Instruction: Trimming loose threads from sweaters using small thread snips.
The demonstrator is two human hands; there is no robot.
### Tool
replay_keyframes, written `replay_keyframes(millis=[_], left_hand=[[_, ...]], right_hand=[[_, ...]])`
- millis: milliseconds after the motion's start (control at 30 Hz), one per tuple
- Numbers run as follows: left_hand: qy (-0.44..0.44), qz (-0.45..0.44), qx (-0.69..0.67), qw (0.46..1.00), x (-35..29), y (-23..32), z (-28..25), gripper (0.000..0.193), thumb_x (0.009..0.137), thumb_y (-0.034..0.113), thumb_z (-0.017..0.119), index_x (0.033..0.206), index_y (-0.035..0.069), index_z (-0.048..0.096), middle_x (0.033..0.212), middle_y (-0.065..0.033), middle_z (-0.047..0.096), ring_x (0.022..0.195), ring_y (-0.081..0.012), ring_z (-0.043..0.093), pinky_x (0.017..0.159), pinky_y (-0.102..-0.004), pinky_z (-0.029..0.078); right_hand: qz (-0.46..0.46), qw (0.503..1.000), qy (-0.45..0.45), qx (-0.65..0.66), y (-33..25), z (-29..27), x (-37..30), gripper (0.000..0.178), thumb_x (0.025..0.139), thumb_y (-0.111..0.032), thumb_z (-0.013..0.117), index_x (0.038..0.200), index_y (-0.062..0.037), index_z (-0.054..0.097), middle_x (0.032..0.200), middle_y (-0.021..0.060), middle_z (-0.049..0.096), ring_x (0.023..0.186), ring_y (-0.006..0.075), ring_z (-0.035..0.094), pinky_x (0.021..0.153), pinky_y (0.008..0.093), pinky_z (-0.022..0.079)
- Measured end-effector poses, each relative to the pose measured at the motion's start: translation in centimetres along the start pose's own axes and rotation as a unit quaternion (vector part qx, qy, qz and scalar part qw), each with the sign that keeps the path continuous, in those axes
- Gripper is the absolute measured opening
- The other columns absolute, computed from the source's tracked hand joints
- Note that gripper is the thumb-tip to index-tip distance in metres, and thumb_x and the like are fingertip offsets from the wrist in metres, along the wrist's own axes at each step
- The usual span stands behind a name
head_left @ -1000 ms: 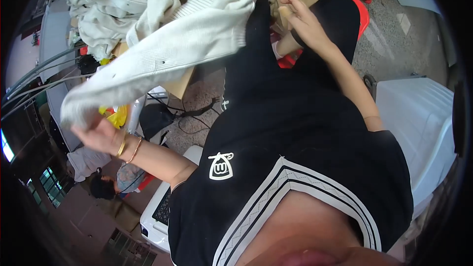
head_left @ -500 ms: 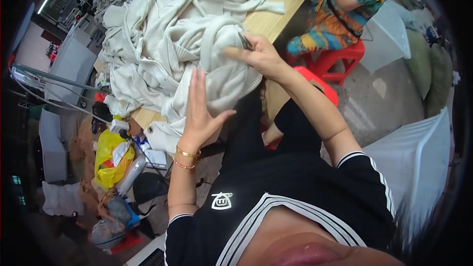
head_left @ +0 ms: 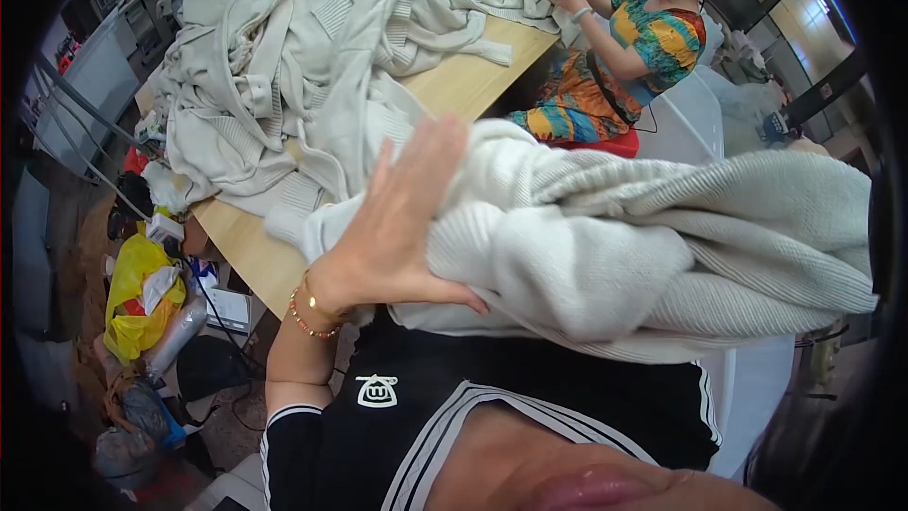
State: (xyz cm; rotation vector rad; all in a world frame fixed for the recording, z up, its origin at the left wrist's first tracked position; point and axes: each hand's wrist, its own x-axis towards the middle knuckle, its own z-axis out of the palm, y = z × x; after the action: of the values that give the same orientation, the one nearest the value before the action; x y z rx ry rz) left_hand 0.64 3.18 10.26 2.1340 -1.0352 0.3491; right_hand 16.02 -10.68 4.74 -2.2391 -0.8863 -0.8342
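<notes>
Counter (head_left: 463, 90): bare strip along right edge; garment heap (head_left: 274, 85) fills left; left hand (head_left: 392, 237) open, spread against bunched garment (head_left: 596, 270) beyond edge; right hand hidden, can't tell.

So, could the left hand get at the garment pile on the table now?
Probably yes: the left hand, beside the raised garment, is close to the garment pile; nothing solid shows between them.

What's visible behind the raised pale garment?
Past the garment's edges: table, red stool, pale bin. Anything directly behind it is covered; the right hand isn't visible.
</notes>
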Motion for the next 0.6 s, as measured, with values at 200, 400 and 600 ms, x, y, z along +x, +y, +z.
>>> replay_keyframes(millis=[200,400,600], left_hand=[[-0.186,0.002,-0.231,0.955,1.8,-2.4,7.7,0.145,0.059,0.060,0.091,0.163,0.006,0.006,0.168,-0.0231,0.016,0.156,-0.0344,0.019,0.123,-0.0550,0.018],[-0.286,-0.185,-0.532,0.775,2.4,-5.3,11.9,0.087,0.090,0.024,0.071,0.160,0.003,0.026,0.162,-0.0126,0.035,0.149,-0.0190,0.033,0.122,-0.0334,0.026],[-0.063,-0.374,-0.659,0.649,-2.8,-6.6,8.3,0.056,0.081,0.006,0.072,0.135,0.001,0.058,0.123,-0.0065,0.068,0.112,-0.0132,0.063,0.101,-0.0277,0.048]], right_hand=[[0.004,0.996,-0.048,0.071,9.9,-4.4,-1.1,0.048,0.105,-0.033,0.056,0.144,-0.0042,0.053,0.134,0.0095,0.060,0.115,0.0141,0.060,0.098,0.0277,0.048],[0.051,0.991,-0.067,0.102,19.2,-8.7,-6.0,0.050,0.105,-0.034,0.056,0.144,-0.0034,0.052,0.136,0.0103,0.059,0.118,0.0146,0.059,0.099,0.0285,0.048],[0.055,0.962,-0.140,0.229,20.0,1.5,-10.0,0.052,0.105,-0.036,0.057,0.144,-0.0027,0.051,0.137,0.0112,0.058,0.120,0.0151,0.058,0.101,0.0293,0.048]])
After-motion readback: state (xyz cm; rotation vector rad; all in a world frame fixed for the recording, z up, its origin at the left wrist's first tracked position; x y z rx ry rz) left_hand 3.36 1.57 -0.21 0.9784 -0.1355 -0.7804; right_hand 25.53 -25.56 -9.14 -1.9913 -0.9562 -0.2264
